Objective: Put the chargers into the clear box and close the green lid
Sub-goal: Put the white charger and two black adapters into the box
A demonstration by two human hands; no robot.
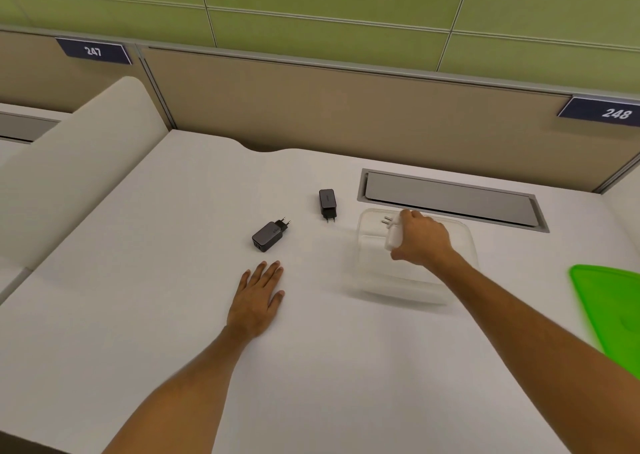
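Observation:
A clear box (388, 291) stands open on the white desk, right of centre. My right hand (424, 239) hovers over the box, shut on a white charger (394, 232) whose prongs point left. Two dark chargers lie on the desk to the left of the box: a grey one (268, 236) nearer me and a black one (327, 202) further back. My left hand (258, 301) rests flat on the desk, fingers spread, just below the grey charger and holding nothing. The green lid (613, 308) lies at the right edge, partly cut off.
A grey metal cable hatch (450, 197) is set into the desk just behind the box. Beige partition panels with number plates 247 and 248 close off the back. A rounded white divider (83, 163) rises at the left.

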